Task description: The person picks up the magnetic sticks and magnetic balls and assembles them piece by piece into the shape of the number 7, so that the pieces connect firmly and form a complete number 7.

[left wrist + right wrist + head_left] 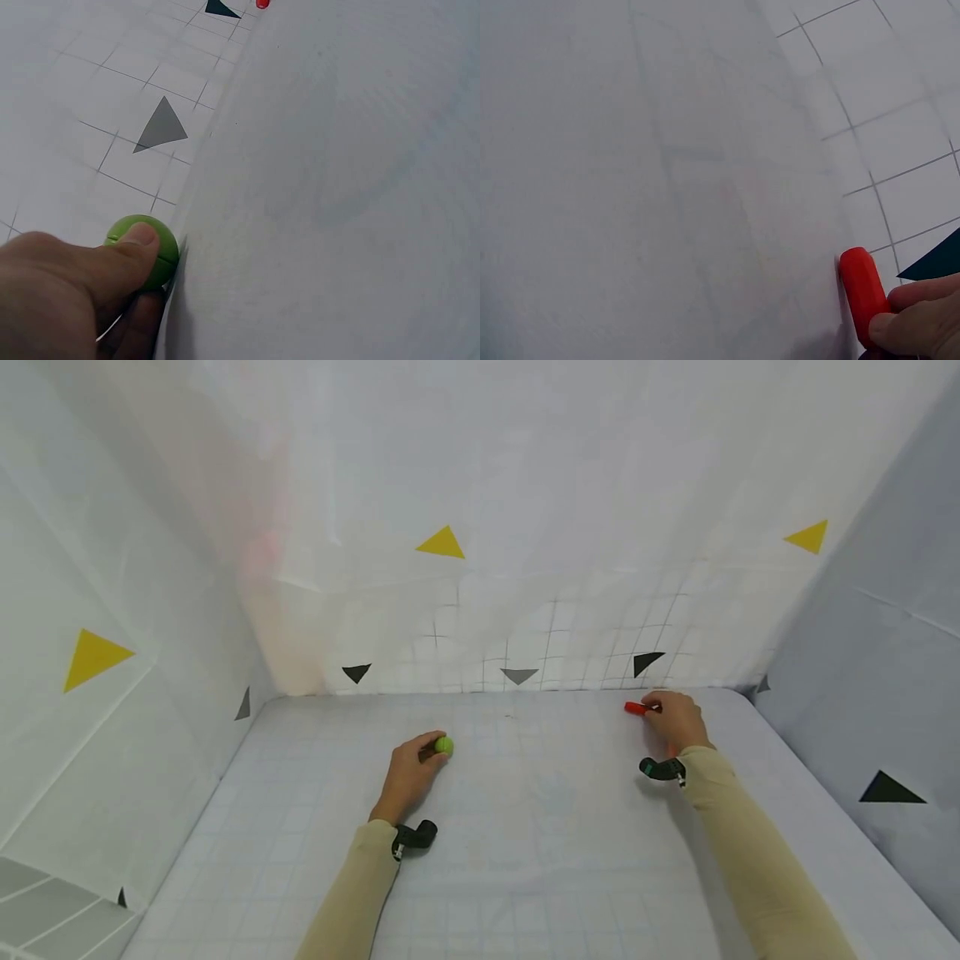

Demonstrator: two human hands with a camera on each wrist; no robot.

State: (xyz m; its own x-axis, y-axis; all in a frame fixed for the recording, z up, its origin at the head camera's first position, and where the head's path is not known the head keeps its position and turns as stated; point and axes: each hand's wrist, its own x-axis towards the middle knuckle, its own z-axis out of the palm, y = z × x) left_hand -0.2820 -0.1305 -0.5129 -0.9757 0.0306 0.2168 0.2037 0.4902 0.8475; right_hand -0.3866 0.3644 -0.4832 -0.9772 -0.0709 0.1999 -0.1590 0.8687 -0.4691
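Note:
A small green ball is pinched between the thumb and fingers of the left hand, left of the table's middle. In the left wrist view the thumb of the left hand lies over the green ball. Near the table's back right, the right hand grips a red object whose free end points left. The right wrist view shows the red, rounded stick-like object held by its lower end in the right hand; that end is partly hidden by the fingers.
A white table surface with faint grid lines spreads below both hands. White walls stand behind and at both sides, bearing yellow, black and grey triangles. Dark wrist-worn devices sit at the left wrist and right wrist.

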